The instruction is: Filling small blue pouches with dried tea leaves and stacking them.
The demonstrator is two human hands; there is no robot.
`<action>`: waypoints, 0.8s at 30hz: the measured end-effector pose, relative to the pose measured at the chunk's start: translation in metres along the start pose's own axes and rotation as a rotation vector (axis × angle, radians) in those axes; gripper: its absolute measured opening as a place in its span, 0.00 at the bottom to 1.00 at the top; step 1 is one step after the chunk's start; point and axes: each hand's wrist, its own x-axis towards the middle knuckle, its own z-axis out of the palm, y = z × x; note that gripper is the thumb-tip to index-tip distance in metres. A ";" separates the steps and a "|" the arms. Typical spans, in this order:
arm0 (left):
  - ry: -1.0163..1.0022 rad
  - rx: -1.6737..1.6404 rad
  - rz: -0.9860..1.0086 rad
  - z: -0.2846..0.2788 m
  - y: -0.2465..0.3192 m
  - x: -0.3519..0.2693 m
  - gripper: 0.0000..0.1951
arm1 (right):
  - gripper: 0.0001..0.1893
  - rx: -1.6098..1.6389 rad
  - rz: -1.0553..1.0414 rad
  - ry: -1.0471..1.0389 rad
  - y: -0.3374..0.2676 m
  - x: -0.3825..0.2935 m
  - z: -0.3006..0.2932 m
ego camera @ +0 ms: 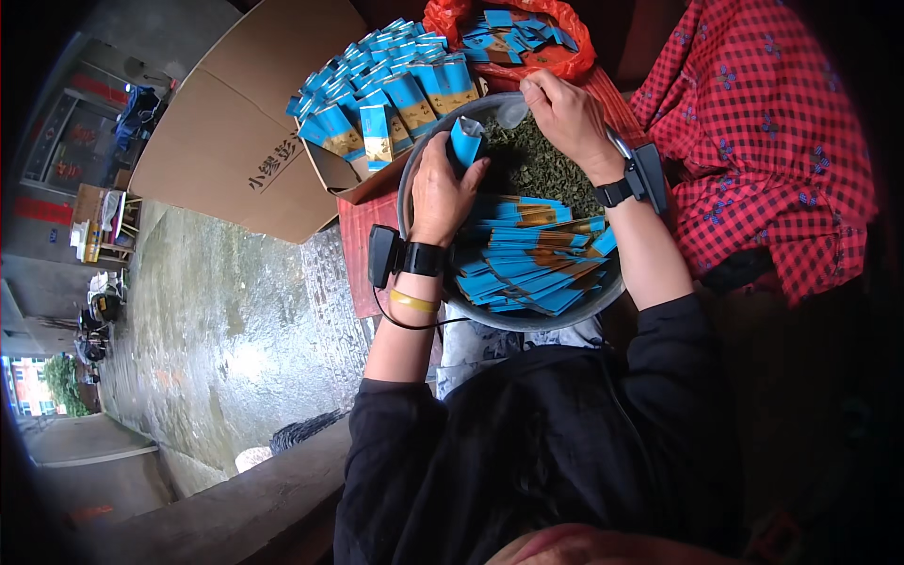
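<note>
My left hand point(441, 187) holds a blue sachet point(467, 141) upright, its silvery mouth spread open, over the left side of a round metal basin point(540, 323). Pinched in my right hand point(568, 120) is a small translucent plastic scoop point(512, 113), near the basin's far rim. Dark green dried leaves, apparently tea point(544, 159), lie in the back part of the basin. Flat blue and gold sachets point(537, 261) are fanned in a pile at the near side. What the scoop contains cannot be made out.
Filled-looking blue and gold sachets point(409, 99) stand packed in a cardboard box point(374, 183) with a large raised flap point(247, 127). Behind the basin, a red plastic bag point(583, 53) holds more flat sachets. Red checked cloth point(763, 141) hangs at right. A cable point(402, 325) runs from my left wrist.
</note>
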 end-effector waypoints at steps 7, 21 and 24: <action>-0.007 0.005 -0.023 0.000 -0.001 0.001 0.30 | 0.11 -0.151 0.163 -0.386 0.008 -0.017 0.029; -0.037 -0.001 -0.072 -0.003 0.004 0.000 0.30 | 0.15 0.495 0.470 -0.086 0.013 0.001 0.015; -0.012 -0.003 -0.014 -0.001 0.002 0.000 0.31 | 0.13 0.487 0.156 -0.026 0.000 -0.003 0.014</action>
